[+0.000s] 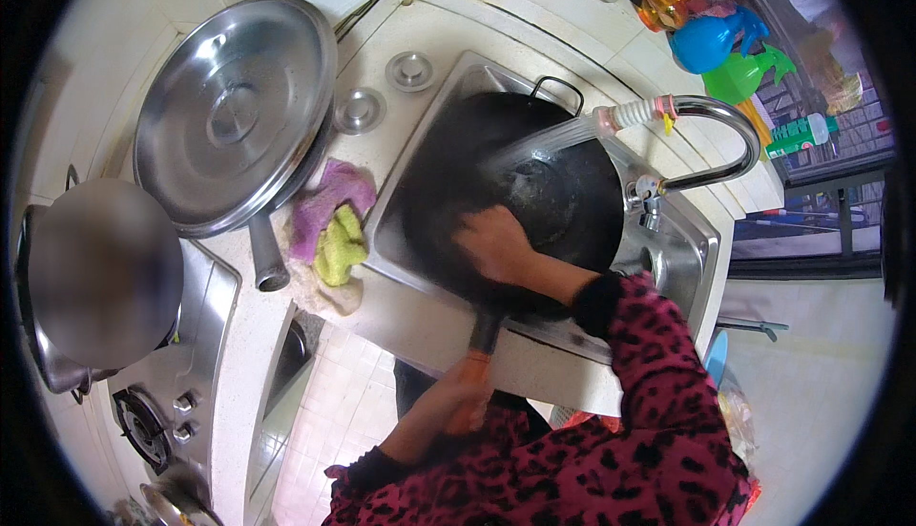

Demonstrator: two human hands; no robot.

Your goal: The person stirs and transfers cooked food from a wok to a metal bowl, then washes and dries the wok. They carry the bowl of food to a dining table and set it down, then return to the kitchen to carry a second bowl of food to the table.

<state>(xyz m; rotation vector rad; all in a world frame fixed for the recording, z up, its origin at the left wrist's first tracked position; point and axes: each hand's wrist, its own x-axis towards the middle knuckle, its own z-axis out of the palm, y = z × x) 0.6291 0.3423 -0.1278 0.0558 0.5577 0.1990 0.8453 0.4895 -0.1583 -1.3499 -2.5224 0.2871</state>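
Observation:
A large black wok [587,204] rests in the stainless steel sink [401,243], its long handle pointing towards me over the counter's front edge. My left hand [445,403] is wrapped around the orange-brown grip of the handle [487,331]. Inside the wok, my right hand [499,245] is low against its near inner surface, knuckles up and blurred. Its fingertips are hidden, so whether it holds something is unclear. From the curved chrome faucet [748,139] with a white ribbed spray head [631,116], water [540,142] streams into the wok.
Left of the sink lie purple [333,186] and yellow-green cloths [340,245]. Beyond them a pan with a big steel lid [232,114] stands near the gas stove [204,311]. Two sink strainers [409,71] sit on the counter. Spray bottles [705,43] line the window ledge.

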